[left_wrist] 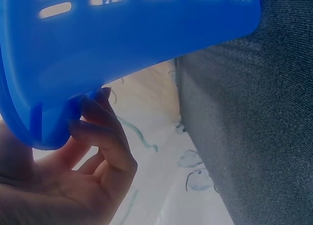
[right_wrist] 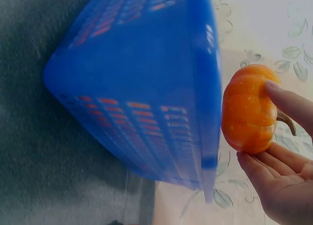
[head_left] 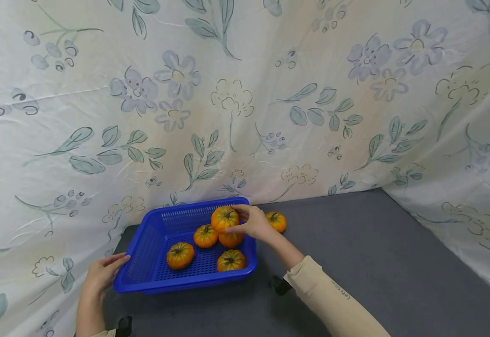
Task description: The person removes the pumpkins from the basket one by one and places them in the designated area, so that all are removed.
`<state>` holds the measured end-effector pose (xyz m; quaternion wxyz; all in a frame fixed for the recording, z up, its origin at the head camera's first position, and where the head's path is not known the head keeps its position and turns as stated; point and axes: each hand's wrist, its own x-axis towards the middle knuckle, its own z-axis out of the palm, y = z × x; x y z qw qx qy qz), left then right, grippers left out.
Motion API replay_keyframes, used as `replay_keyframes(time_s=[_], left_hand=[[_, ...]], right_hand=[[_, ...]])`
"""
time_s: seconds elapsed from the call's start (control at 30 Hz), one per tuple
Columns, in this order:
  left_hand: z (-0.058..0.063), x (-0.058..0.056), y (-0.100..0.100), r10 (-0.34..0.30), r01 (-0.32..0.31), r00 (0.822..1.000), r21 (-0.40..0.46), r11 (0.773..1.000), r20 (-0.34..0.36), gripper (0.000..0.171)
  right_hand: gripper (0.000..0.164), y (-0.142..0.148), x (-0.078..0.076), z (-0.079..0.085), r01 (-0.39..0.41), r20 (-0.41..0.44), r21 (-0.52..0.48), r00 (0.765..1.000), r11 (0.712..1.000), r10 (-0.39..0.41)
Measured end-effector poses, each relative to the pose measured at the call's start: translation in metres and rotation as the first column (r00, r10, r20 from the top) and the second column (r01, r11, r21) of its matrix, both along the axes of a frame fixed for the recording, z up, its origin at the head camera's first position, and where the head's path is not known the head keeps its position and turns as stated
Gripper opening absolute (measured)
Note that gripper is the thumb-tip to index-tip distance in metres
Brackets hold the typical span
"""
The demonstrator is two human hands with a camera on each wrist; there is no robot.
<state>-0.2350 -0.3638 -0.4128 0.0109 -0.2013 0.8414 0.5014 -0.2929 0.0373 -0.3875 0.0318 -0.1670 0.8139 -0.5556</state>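
Flowered cloth hangs behind a grey table (head_left: 375, 262), where from the head view the right hand (head_left: 254, 223) grips a pumpkin (head_left: 225, 218) above four others in a blue basket (head_left: 144, 248), a sixth pumpkin (head_left: 276, 221) lying just outside. At the left wrist, the left hand (left_wrist: 83, 176) curls its fingers (left_wrist: 105, 137) round the basket's rim (left_wrist: 44, 127). At the right wrist, thumb and fingers (right_wrist: 274, 161) clasp the pumpkin (right_wrist: 248, 110) just beside the basket's wall (right_wrist: 146, 88).

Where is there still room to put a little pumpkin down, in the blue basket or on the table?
The blue basket has bare floor in its left half, by the left hand. Its right half is crowded with pumpkins, and the right hand holds one above them. The grey table is free right of the lone pumpkin.
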Motion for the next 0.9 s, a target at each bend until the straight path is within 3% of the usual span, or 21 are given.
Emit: replay_keyframes(time_s=[0.43,0.67,0.9], left_hand=[[-0.002,0.000,-0.001,0.000,0.000,1.000,-0.003,1.000,-0.002,0.072],[-0.003,-0.001,0.001,0.013,-0.013,1.000,-0.023,1.000,-0.009,0.071],[-0.004,-0.001,-0.001,0.007,-0.007,1.000,-0.015,1.000,-0.012,0.070]], right_hand=[[0.070,0.026,-0.011,0.003,0.063,-0.032,-0.006,0.997,0.998,-0.063],[0.069,0.041,-0.015,0.003,0.070,-0.001,-0.065,0.998,0.995,-0.070],[0.068,0.056,-0.019,0.002,0.106,0.003,-0.056,0.994,0.993,-0.106]])
